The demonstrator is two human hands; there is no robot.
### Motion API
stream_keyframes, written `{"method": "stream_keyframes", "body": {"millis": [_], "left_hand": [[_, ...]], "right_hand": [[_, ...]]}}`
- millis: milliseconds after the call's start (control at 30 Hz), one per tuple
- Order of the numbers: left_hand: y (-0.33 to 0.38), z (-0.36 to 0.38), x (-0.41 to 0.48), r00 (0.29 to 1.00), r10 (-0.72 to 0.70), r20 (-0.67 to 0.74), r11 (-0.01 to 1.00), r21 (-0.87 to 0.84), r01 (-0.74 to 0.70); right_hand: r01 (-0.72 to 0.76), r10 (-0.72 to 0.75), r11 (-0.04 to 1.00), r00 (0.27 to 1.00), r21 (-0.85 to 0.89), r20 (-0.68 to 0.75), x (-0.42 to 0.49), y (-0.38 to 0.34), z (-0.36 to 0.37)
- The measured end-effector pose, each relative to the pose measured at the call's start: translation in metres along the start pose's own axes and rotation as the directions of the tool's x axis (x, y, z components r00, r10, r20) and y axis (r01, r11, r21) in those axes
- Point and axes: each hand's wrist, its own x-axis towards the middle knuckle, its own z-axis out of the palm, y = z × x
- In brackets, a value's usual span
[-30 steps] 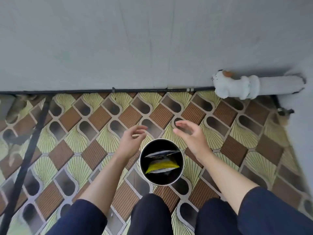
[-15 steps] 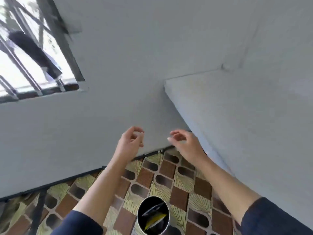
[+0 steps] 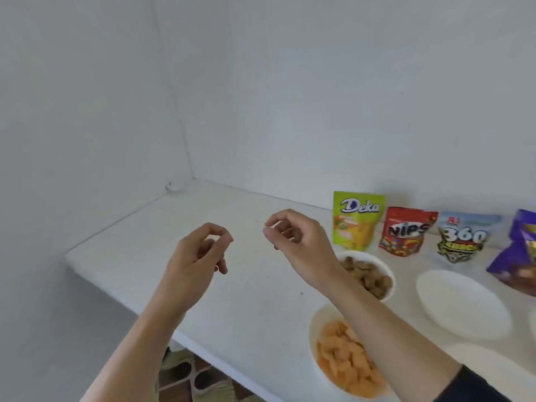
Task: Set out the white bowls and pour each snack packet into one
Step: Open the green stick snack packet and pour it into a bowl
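My left hand [image 3: 197, 259] and my right hand [image 3: 298, 245] hover over the white counter [image 3: 162, 242], fingers loosely curled and holding nothing. A white bowl [image 3: 383, 264] of brown snack pieces lies partly behind my right wrist. Nearer me is a white bowl [image 3: 314, 329] of orange snack pieces, partly covered by my right forearm. An empty white bowl [image 3: 461, 303] sits further right, and another bowl's rim [image 3: 493, 369] shows at the lower right. Along the wall stand a green Deka packet [image 3: 355, 220], a red NIPS packet [image 3: 406, 232], a 360 packet [image 3: 461, 236] and a purple packet [image 3: 519, 253].
Grey-white walls meet at a corner behind the counter's left end, with a small white object [image 3: 173, 187] in that corner. Patterned floor tiles [image 3: 188, 378] show below the counter's front edge.
The view has swung up from the floor and the black bin holding packets to the counter. Both hands have risen with it and their fingers have curled in.
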Motion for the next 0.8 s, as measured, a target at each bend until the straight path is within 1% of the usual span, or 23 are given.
{"method": "stream_keyframes", "body": {"millis": [100, 200, 300, 400, 500, 600, 700, 800], "left_hand": [[0.021, 0.066, 0.021, 0.993, 0.033, 0.115, 0.998, -0.052, -0.027], [0.032, 0.124, 0.044, 0.979, 0.052, 0.198, 0.997, -0.067, -0.039], [0.04, 0.171, 0.069, 0.971, 0.058, 0.233, 0.996, -0.081, -0.04], [0.041, 0.206, 0.103, 0.967, 0.062, 0.248, 0.995, -0.085, -0.042], [0.039, 0.23, 0.141, 0.967, 0.064, 0.248, 0.995, -0.096, -0.041], [0.034, 0.247, 0.18, 0.97, 0.081, 0.23, 0.995, -0.069, -0.067], [0.026, 0.265, 0.218, 0.975, 0.134, 0.179, 0.99, 0.014, -0.139], [0.014, 0.282, 0.246, 0.974, 0.115, 0.196, 0.987, 0.09, -0.134]], "right_hand": [[-0.016, 0.01, 0.999, 0.99, -0.038, -0.144, -0.005, 0.016, -0.077], [-0.042, 0.019, 0.995, 0.971, -0.094, -0.238, -0.009, 0.032, -0.139], [-0.063, 0.02, 0.989, 0.953, -0.135, -0.302, -0.003, 0.049, -0.182], [-0.108, 0.039, 0.978, 0.936, -0.18, -0.351, 0.016, 0.068, -0.208], [-0.13, 0.04, 0.967, 0.928, -0.22, -0.37, 0.045, 0.084, -0.223], [-0.153, 0.025, 0.939, 0.922, -0.306, -0.385, 0.078, 0.102, -0.231], [-0.175, 0.004, 0.879, 0.933, -0.443, -0.361, 0.113, 0.125, -0.237], [-0.211, 0.04, 0.804, 0.952, -0.555, -0.304, 0.142, 0.15, -0.239]]}}
